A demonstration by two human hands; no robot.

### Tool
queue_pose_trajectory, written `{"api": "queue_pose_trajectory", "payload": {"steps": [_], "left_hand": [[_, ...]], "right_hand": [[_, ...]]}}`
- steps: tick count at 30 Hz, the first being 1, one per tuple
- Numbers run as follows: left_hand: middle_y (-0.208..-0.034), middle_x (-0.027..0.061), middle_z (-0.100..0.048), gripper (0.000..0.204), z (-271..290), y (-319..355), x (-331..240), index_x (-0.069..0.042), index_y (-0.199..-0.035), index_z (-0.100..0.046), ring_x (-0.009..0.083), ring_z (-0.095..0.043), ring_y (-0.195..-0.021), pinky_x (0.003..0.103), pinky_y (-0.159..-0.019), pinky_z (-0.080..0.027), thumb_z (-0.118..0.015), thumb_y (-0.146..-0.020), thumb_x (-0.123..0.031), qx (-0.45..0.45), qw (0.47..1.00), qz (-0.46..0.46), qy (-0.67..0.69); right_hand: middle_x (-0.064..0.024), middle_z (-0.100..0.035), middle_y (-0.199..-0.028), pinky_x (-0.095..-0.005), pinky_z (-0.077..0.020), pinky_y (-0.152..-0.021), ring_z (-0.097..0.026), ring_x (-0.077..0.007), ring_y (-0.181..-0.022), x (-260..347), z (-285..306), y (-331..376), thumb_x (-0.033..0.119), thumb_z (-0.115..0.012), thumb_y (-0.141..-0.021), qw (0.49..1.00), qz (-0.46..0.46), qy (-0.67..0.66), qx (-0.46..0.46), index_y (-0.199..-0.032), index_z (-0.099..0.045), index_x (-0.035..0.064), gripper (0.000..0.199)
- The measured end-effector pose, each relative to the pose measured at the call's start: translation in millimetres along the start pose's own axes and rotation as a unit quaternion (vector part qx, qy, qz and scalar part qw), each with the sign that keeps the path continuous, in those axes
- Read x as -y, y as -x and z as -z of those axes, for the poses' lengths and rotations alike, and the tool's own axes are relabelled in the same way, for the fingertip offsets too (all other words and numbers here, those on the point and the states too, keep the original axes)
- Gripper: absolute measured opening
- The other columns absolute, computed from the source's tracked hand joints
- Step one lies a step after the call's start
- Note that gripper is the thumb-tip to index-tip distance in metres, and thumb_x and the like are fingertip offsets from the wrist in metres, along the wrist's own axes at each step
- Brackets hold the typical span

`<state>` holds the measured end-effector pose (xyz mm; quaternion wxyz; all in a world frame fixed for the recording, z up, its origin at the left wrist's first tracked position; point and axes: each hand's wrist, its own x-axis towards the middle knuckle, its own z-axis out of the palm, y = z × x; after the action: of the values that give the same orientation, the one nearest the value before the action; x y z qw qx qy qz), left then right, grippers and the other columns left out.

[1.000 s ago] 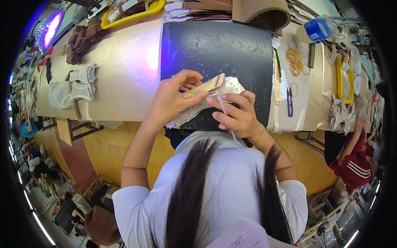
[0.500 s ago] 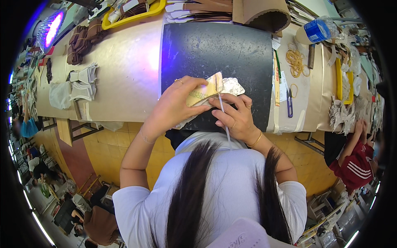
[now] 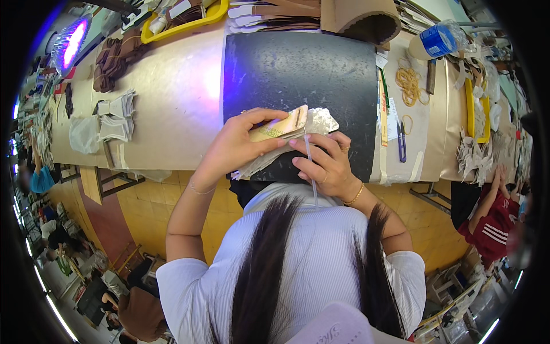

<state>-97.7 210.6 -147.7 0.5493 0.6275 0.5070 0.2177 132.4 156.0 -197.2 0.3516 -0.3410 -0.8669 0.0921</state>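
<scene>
Over the near part of the black mat (image 3: 298, 69), my left hand (image 3: 235, 140) grips a flat yellowish piece with print and a dark streak (image 3: 279, 126), thumb below and fingers above. Under it lies a stack of pale, silvery-grey thin pieces (image 3: 322, 121), which sticks out at the right and lower left. My right hand (image 3: 329, 163) is closed around a thin whitish stick (image 3: 310, 152), whose top end is by the stack's edge. Its fingertips touch the edge of the stack beside the yellowish piece. What the stick's tip touches, I cannot tell.
Right of the mat lie a blue-handled knife (image 3: 401, 143), yellow rubber bands (image 3: 408, 80) and a bottle with a blue label (image 3: 436, 42). Brown bundles (image 3: 114, 60) and white cut pieces (image 3: 117, 114) lie to the left. A person in red (image 3: 492, 229) works at far right.
The yellowish piece has tipped down flatter and shifted slightly left, so more of the stack's edge shows beneath it. The stick's top end has moved a little lower and to the right.
</scene>
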Motion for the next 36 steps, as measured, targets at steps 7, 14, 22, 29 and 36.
{"api": "queue_pose_trajectory", "payload": {"steps": [7, 14, 22, 29, 36], "left_hand": [[-0.11, 0.0053, -0.07, 0.044, 3.5, -3.2, -15.3, -0.002, -0.123, -0.066, 0.013, -0.062, -0.098, 0.029, -0.09, -0.05, -0.076, -0.082, -0.012, 0.037, 0.998, 0.042, 0.006], [-0.108, 0.0058, -0.067, 0.045, 6.8, -9.1, -2.0, 0.0, -0.124, -0.062, 0.0131, -0.061, -0.1, 0.029, -0.092, -0.049, -0.075, -0.081, -0.008, 0.052, 0.998, 0.025, 0.039], [-0.108, 0.0063, -0.065, 0.048, 24.4, -13.8, 10.6, 0.0, -0.125, -0.057, 0.0112, -0.062, -0.099, 0.027, -0.093, -0.05, -0.076, -0.08, -0.002, 0.071, 0.973, 0.076, 0.207], [-0.104, 0.0068, -0.066, 0.053, 65.6, -3.2, 3.0, -0.003, -0.127, -0.055, 0.0123, -0.064, -0.096, 0.027, -0.087, -0.053, -0.079, -0.079, -0.003, -0.006, 0.965, 0.057, 0.255], [-0.11, 0.0093, -0.067, 0.05, 133.9, 14.1, 35.9, -0.004, -0.126, -0.057, 0.0126, -0.064, -0.099, 0.026, -0.086, -0.053, -0.078, -0.081, -0.004, -0.187, 0.977, -0.002, 0.103]], "right_hand": [[0.0015, -0.067, -0.118, -0.0403, -0.0356, -0.09, -0.058, -0.018, -0.108, 2.7, 1.0, -1.9, 0.032, -0.074, -0.081, 0.999, 0.018, 0.026, -0.006, -0.103, -0.064, 0.0211, 0.027], [0.0002, -0.069, -0.113, -0.0415, -0.0356, -0.094, -0.059, -0.0209, -0.109, 1.8, -5.3, 0.3, 0.029, -0.07, -0.085, 0.999, 0.008, 0.03, 0.015, -0.1, -0.066, 0.0181, 0.019], [-0.0032, -0.069, -0.117, -0.042, -0.0346, -0.098, -0.062, -0.0217, -0.122, 3.4, -2.3, -0.2, 0.024, -0.074, -0.082, 0.998, -0.017, -0.012, 0.052, -0.104, -0.064, 0.0171, 0.025], [-0.0035, -0.068, -0.122, -0.0443, -0.032, -0.101, -0.061, -0.0217, -0.125, 3.2, -6.0, 4.6, 0.022, -0.076, -0.081, 0.998, -0.033, -0.028, 0.045, -0.106, -0.062, 0.0179, 0.029], [-0.0039, -0.068, -0.124, -0.0446, -0.0315, -0.102, -0.06, -0.0214, -0.126, 3.2, -4.9, 4.2, 0.019, -0.076, -0.08, 0.997, -0.045, -0.04, 0.044, -0.106, -0.062, 0.0165, 0.03]]}}
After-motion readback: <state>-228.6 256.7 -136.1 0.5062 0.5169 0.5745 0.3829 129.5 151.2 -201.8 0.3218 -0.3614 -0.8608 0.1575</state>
